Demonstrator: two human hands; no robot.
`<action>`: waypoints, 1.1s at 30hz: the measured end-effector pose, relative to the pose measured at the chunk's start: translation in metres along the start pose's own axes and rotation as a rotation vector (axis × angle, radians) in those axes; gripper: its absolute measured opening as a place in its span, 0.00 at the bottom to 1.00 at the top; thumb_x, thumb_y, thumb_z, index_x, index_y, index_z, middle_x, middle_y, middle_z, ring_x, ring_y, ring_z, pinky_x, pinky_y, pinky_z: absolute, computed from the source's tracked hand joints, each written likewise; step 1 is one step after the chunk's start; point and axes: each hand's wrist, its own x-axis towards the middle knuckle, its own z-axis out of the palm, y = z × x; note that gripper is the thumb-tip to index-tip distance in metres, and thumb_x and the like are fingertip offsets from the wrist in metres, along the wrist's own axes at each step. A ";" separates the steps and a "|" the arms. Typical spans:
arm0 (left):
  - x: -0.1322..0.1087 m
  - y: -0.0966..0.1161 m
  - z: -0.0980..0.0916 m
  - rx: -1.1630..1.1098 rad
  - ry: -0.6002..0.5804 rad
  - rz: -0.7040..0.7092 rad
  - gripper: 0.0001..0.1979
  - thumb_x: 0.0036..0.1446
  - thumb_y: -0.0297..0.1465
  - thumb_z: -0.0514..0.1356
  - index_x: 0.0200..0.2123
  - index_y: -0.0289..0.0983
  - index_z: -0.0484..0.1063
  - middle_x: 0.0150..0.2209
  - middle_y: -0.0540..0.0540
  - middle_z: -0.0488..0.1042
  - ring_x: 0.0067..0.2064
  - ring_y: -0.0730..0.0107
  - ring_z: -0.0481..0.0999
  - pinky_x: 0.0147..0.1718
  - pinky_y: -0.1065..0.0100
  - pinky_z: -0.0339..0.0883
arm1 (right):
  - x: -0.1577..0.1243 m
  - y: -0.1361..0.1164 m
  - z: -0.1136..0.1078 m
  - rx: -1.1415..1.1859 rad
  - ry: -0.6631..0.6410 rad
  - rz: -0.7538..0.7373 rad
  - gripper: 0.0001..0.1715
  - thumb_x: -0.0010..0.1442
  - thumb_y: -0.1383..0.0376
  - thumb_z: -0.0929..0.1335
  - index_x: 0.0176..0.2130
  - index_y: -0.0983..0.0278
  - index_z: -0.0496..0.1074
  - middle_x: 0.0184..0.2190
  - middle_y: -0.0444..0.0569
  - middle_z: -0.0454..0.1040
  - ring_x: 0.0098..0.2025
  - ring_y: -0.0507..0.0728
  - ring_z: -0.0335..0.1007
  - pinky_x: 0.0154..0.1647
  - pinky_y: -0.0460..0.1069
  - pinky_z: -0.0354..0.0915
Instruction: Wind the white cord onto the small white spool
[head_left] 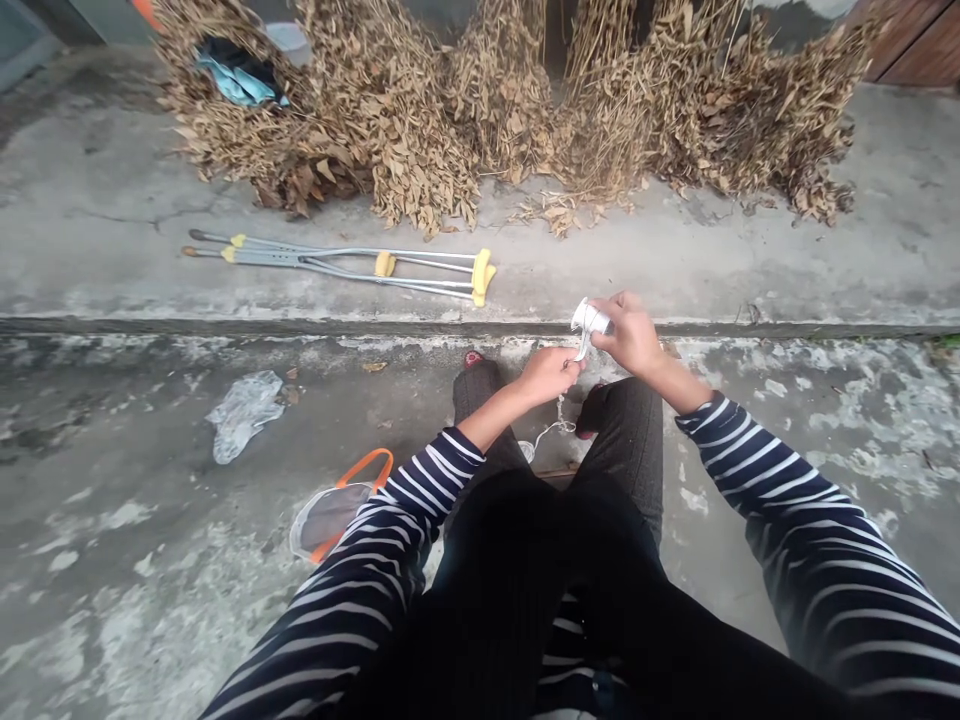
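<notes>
In front of my knees, my right hand (628,335) is closed around a small white spool-like object (587,318) with a flared end. Its exact kind is not clear. My left hand (551,375) is closed just to the left and lower, pinching a white cord (583,346) that runs from the spool-like object. Below my left hand, more white cord (556,427) hangs in a loose tangle between my legs, near the ground.
A pair of crutches (337,262) with yellow pads lies on the raised concrete ledge (540,265). Dry leafy stalks (420,130) lean along the back. On the lower ground at left are a crumpled clear plastic bag (245,412) and an orange-handled bag (330,515).
</notes>
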 end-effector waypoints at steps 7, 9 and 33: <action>-0.006 0.010 -0.012 -0.322 -0.171 -0.142 0.09 0.63 0.24 0.51 0.33 0.34 0.71 0.20 0.50 0.74 0.18 0.76 0.71 0.20 0.75 0.58 | 0.001 0.004 0.006 -0.022 0.033 -0.130 0.28 0.59 0.66 0.69 0.59 0.58 0.71 0.47 0.57 0.65 0.51 0.69 0.61 0.53 0.65 0.68; -0.008 0.014 -0.014 -0.442 -0.203 -0.167 0.08 0.64 0.27 0.53 0.34 0.33 0.71 0.21 0.48 0.76 0.18 0.75 0.72 0.19 0.75 0.59 | 0.000 0.003 0.005 -0.030 0.038 -0.160 0.27 0.61 0.66 0.68 0.60 0.58 0.69 0.49 0.57 0.65 0.53 0.69 0.60 0.55 0.67 0.67; 0.008 0.048 -0.061 -0.904 -0.019 -0.158 0.05 0.64 0.26 0.64 0.37 0.29 0.77 0.26 0.49 0.74 0.23 0.82 0.70 0.22 0.76 0.54 | -0.051 -0.014 0.007 0.098 -0.066 -0.424 0.26 0.67 0.67 0.65 0.63 0.58 0.68 0.53 0.58 0.72 0.55 0.69 0.66 0.57 0.68 0.68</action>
